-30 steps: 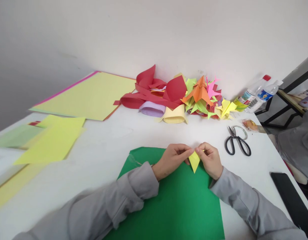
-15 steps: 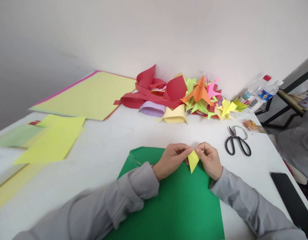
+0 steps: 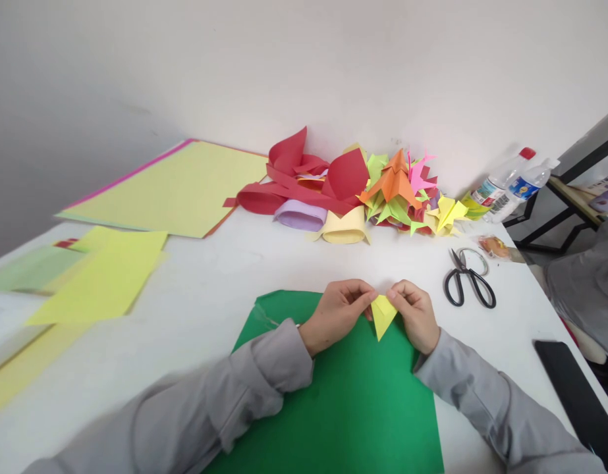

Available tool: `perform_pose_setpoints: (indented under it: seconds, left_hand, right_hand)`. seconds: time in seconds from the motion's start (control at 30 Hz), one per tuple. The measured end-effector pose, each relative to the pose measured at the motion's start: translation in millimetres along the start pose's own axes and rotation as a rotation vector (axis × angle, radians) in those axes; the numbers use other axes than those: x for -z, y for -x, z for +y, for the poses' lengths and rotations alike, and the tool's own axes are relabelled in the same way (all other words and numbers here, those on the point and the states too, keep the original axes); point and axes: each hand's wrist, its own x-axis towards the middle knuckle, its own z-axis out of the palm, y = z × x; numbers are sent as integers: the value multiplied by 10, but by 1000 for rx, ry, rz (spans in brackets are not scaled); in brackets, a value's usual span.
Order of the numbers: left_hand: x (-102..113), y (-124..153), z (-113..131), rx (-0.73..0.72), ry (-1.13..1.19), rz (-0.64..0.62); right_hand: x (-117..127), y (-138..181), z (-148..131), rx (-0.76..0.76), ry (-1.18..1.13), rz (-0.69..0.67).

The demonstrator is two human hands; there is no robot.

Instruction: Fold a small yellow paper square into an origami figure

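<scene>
Between my two hands is a small folded piece of yellow paper (image 3: 383,318), its pointed end hanging down toward me. My left hand (image 3: 339,315) pinches its upper left corner between thumb and fingers. The upper right corner is pinched by my right hand (image 3: 415,315). Both hands are over the far part of a large green sheet (image 3: 363,401), which lies flat on the white table. Fingers hide part of the paper's top edge.
Black-handled scissors (image 3: 468,283) lie right of my hands. Folded paper shapes (image 3: 395,181) and curled red paper (image 3: 304,184) line the wall. Two bottles (image 3: 518,187) stand back right. Yellow sheets (image 3: 103,276) lie left, a black phone-like slab (image 3: 573,395) right. A grey-clothed person (image 3: 585,293) is at the right edge.
My thumbs have moved slightly apart along the yellow paper's top edge, so more of its upper part shows. The rest of the table looks the same.
</scene>
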Motion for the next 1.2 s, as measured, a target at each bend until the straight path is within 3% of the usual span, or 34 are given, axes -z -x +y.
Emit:
perform_pose_setpoints:
  seconds: [0.2,0.47,0.7,0.93,1.2]
  left_hand:
    - [13,4,1,3,48,58]
    - [22,-1,-31,-4,-24,-73]
    - [8,7,-65,-33,-121,-99]
    - [9,21,-9,-29,-169,-119]
    - [10,20,4,5,-107,-108]
  right_hand:
    - [14,12,-44,17,77,-41]
    - [-21,69,-91,111,261,-121]
    - [-9,62,-33,53,184,-160]
    - [-21,69,-44,89,250,-47]
    - [-31,76,-56,100,231,-14]
